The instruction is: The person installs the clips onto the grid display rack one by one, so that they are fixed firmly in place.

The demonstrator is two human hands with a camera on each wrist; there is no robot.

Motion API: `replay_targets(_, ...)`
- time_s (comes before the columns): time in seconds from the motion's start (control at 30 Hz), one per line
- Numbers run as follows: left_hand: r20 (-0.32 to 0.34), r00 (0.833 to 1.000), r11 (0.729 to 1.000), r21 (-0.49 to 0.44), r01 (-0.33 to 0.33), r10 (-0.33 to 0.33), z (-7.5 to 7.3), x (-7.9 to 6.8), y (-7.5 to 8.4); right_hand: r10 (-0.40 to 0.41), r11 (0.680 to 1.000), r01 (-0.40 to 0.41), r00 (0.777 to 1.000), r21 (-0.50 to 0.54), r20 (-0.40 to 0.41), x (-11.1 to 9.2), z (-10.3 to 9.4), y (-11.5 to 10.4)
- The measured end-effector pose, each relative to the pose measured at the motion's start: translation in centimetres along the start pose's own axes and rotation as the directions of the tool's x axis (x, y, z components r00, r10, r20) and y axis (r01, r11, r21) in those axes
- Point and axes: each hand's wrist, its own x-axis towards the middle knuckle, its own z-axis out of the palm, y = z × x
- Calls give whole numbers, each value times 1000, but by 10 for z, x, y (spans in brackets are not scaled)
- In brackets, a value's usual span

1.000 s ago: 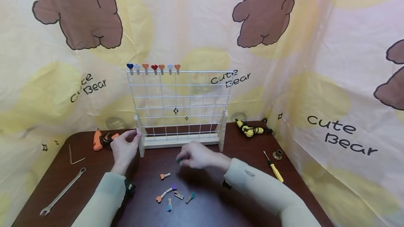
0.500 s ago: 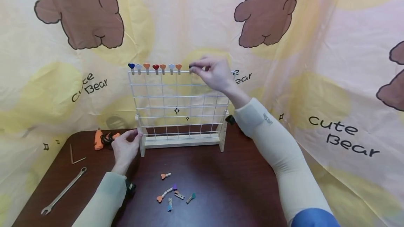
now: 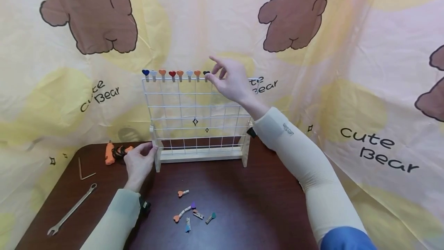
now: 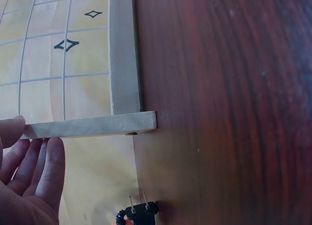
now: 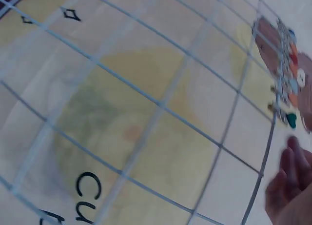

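A white wire grid [image 3: 173, 106] stands upright in a wooden stand [image 4: 92, 126]. My left hand [image 3: 140, 164] grips the stand's left upright, thumb on one face and fingers on the other. Along the grid's top wire sits a row of small heart clothespins, with a dark blue one [image 3: 145, 73] at the left end. The rightmost, a clothespin with a dark green heart [image 5: 291, 120], is clipped on beside my right hand [image 3: 229, 81]. That hand's fingers are spread, with the thumb tip close to this clothespin; in the right wrist view they look apart from it.
Several loose clothespins lie on the dark table, among them an orange-heart one [image 3: 180, 193] and a green-heart one [image 3: 211, 218]. At left are a wrench [image 3: 72, 209], a hex key [image 3: 83, 173] and an orange tool with a black cord [image 3: 110, 154]. A bear-print curtain hangs behind.
My right hand rose from the table to the grid's top wire with the green-heart clothespin, clipped it at the row's right end and spread its fingers off it. The left hand stayed put.
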Motion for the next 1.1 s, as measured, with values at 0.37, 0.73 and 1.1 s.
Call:
replay_targets(0.37, 22, 999, 999, -21, 27, -27, -1, -1, 3, -362, 913, 256, 866, 317, 345, -156, 64, 8)
replay_targets(0.73, -5, 1000, 1000, -14, -18, 18, -1, 0, 2, -204, 979, 109, 503, 172, 840, -279, 119, -1)
replay_targets(1.1, 0, 1000, 1000, -4, -10, 10, -2, 0, -1, -148, 951, -136, 585, 276, 798, -270, 104, 3)
